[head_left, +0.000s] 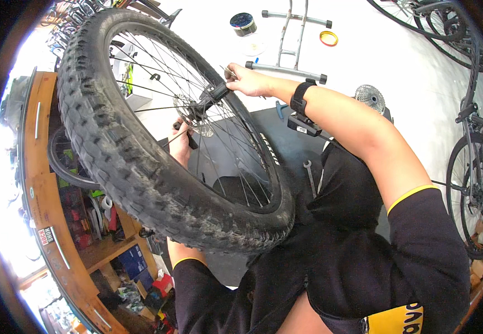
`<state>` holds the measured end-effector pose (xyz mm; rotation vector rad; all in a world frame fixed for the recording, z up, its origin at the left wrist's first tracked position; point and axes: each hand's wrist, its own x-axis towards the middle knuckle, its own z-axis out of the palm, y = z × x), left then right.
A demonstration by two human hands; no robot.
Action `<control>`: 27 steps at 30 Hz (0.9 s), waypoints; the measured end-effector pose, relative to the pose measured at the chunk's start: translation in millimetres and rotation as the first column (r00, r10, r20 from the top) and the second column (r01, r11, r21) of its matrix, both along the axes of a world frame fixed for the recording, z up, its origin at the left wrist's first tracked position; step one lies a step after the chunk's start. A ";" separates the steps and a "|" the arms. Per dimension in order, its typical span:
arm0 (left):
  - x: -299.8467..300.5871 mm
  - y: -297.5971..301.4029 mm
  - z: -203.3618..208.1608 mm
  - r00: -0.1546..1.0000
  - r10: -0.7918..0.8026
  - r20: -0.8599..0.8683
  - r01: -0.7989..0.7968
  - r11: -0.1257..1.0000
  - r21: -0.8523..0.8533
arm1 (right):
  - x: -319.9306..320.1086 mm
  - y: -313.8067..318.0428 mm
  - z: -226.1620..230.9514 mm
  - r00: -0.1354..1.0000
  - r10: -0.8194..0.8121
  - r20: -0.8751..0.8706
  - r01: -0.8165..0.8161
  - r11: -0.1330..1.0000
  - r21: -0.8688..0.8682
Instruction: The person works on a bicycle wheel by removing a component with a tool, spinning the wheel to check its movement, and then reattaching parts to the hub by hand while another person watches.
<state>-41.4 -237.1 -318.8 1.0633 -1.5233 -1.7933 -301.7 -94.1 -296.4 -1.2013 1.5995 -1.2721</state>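
Looks to me like this is the hub stage: a fat knobbly wheel is tilted up against the lap, and both hands are busy around its middle, one on each side. My guess is the step in hand is working on the axle area from both ends, and I'd say the next move calls for keeping the left side steady while the right lines its bit up straight with the hub, without the tyre rolling off the leg. As for the grips, the right hand is pinched narrow on what seems to be a small metal piece, right at the outer end of a black cylinder that runs in to the hub; can't tell if that cylinder is part of the hub or a tool. The left hand is round behind the wheel, seen through the spokes, fingers curled closed on a black piece, just beside the brake rotor. So the hub sits between the two grips, up and to the right of the left one, down and to the left of the right one, and the tyre arcs around on the near side. Nearby there's a blue T-handle just past the rim, a wrench by the leg, and a cassette beyond the right forearm.
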 end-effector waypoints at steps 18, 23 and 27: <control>3.1 17.0 6.8 0.998 -0.029 0.064 0.035 0.995 -0.098 | -176.8 175.5 -111.3 0.801 0.364 -0.476 0.014 0.783 0.622; 28.5 28.9 23.1 0.988 0.032 0.154 -0.006 0.986 -0.168 | -53.4 281.1 -182.4 0.810 0.506 -0.296 -0.046 0.558 0.828; 4.5 29.6 19.6 0.981 -0.048 0.185 0.079 0.983 -0.163 | -36.7 348.9 -243.5 0.730 0.399 -0.554 0.262 0.586 0.767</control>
